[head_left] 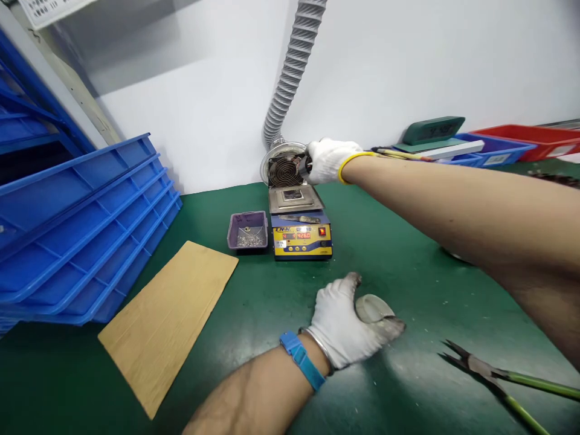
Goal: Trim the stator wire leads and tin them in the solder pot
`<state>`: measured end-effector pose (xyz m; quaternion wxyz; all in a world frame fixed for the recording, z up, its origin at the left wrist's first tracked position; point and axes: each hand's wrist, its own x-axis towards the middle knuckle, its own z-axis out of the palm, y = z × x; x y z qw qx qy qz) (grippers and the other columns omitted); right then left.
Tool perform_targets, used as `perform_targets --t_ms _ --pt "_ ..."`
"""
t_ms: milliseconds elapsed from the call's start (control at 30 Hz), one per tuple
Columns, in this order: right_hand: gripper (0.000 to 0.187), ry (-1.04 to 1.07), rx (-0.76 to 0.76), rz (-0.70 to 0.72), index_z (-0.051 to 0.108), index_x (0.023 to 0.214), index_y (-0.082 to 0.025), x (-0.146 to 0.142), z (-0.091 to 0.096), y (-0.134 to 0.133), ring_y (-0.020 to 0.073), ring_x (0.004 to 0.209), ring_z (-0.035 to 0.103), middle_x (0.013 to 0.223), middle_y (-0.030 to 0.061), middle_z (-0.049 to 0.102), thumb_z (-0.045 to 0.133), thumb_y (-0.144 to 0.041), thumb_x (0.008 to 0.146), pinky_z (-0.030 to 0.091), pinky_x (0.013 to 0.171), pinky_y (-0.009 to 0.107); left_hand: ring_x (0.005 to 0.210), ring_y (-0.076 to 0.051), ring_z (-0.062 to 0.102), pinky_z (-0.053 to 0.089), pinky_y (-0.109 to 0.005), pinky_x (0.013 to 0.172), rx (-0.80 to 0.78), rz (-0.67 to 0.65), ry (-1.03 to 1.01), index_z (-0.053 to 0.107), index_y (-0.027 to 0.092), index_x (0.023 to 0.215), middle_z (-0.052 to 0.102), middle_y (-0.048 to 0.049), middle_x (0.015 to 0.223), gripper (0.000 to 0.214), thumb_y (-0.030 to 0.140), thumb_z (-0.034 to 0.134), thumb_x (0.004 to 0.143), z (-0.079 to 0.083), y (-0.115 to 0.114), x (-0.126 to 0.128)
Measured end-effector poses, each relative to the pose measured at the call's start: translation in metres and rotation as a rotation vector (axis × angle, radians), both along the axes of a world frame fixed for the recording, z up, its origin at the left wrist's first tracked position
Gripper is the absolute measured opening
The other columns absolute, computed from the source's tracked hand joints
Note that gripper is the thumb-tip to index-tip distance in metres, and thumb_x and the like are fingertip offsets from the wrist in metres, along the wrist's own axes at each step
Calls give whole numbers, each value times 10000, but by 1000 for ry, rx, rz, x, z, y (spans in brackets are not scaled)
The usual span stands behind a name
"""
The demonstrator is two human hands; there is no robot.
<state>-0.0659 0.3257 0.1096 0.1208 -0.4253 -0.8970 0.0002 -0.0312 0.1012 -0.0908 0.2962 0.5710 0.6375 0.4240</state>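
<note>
My left hand (pixel 347 323), in a white glove with a blue wristband, rests on the green mat and curls around a small round translucent dish (pixel 372 308). My right hand (pixel 327 159), also gloved, reaches far forward and grips the small fan unit (pixel 284 170) at the mouth of the grey ribbed hose (pixel 292 66). Just in front of the fan sits a yellow and blue solder pot (pixel 299 226) with a red digital display. A small purple tray (pixel 248 229) of metal bits stands to its left.
A stack of blue plastic crates (pixel 77 223) fills the left side. A brown board (pixel 167 320) lies flat on the green mat (pixel 408 260). Tweezers with green handles (pixel 498 377) lie at the lower right. Blue and red bins (pixel 516 145) and a green clock stand at the back right.
</note>
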Motion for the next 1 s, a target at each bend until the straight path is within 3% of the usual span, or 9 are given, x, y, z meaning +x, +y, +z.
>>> perform_targets --t_ms 100,167,300,567,733,867,1000 --pt "457 -24 -94 -105 684 1007 -74 -2 8 0 252 835 644 868 122 685 738 -449 752 498 754 365 1189 -376 622 508 -522 1055 2 0 11 550 116 1385 662 -174 1259 848 560 724 684 0 0 -1" --pt "421 -16 -125 -119 702 942 -126 -7 8 -2 232 758 644 802 88 684 706 -502 755 513 700 349 1191 -375 621 508 -520 1057 0 -2 16 547 108 1389 661 -177 1261 851 552 723 684 0 1 -1" --pt "460 9 -83 -109 699 1019 -167 -19 0 -6 265 856 664 956 106 709 725 -511 715 542 730 364 1194 -371 622 503 -516 1067 -12 -8 26 544 107 1395 666 -172 1265 852 529 726 678 2 1 -1" --pt "673 30 -2 -76 571 1281 -103 -28 -30 -14 363 1095 634 1263 222 619 749 -430 721 528 891 483 1185 -370 629 515 -516 1052 -20 -12 49 544 116 1387 672 -164 1258 824 519 714 689 4 0 -1" --pt "655 52 26 -36 549 1271 -116 -27 -46 -14 434 1122 615 1282 242 572 733 -418 720 519 893 563 1197 -373 623 506 -527 1064 -12 -10 42 547 131 1383 672 -158 1265 806 515 712 693 5 0 -1" --pt "635 91 30 -27 552 1245 -121 -27 -46 -11 447 1120 618 1273 245 576 738 -421 717 518 899 587 1193 -372 627 503 -524 1071 -14 -8 41 559 130 1366 682 -155 1245 796 502 723 682 8 0 -1" --pt "673 159 20 -50 550 1260 -129 -24 -33 -8 415 1112 629 1242 218 617 742 -471 714 522 909 555 1211 -368 619 496 -511 1085 -12 -9 30 555 124 1370 677 -157 1258 796 485 725 680 8 0 -1"
